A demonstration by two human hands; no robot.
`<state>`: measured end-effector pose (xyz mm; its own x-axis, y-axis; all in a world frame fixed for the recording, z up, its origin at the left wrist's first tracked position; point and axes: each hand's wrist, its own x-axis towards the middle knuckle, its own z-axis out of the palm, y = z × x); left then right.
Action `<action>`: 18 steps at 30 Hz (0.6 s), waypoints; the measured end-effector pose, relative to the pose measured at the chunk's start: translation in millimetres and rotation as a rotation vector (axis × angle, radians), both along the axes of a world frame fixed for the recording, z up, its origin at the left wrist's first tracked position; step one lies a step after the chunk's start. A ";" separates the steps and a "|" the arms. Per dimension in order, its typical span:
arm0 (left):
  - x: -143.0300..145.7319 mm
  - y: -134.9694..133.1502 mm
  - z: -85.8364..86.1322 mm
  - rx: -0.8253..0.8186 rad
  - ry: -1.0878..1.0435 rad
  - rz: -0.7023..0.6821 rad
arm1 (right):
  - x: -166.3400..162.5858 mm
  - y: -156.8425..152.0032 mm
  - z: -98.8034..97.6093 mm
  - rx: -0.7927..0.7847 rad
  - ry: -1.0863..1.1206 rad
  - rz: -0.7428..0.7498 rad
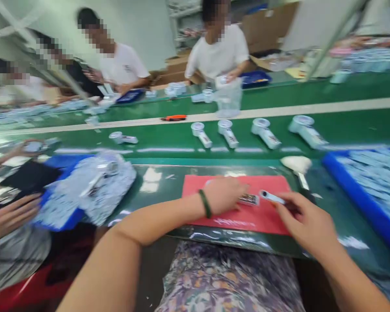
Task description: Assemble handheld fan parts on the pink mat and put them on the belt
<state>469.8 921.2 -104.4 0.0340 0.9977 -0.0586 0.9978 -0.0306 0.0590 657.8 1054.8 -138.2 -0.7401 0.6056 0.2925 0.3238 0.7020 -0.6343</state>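
Observation:
My left hand (225, 193), with a green band on its wrist, rests on a red mat (263, 216). Its closed fingers press on a small dark printed label (249, 199). My right hand (303, 219) is curled and pinches a thin white pen-like tool (272, 197), whose tip points at the label. Motion blur smears both hands.
A green conveyor belt (182, 138) carries several white handheld devices (265, 132). Blue trays (360, 197) of wrapped parts stand at right and left. A white scoop-like item (296, 164) lies beyond the mat. Other people work across the belt and at my left.

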 end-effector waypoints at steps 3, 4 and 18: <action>-29.5 -10.5 -4.0 0.035 -0.072 0.059 | 2.2 -13.5 7.1 -0.077 -0.028 0.033; -36.4 -14.7 -5.2 0.053 -0.113 0.071 | -5.4 -17.7 8.6 -0.078 -0.050 0.063; -23.8 -25.9 -21.6 0.228 -0.382 0.158 | -52.4 -19.9 -0.2 0.034 -0.107 0.275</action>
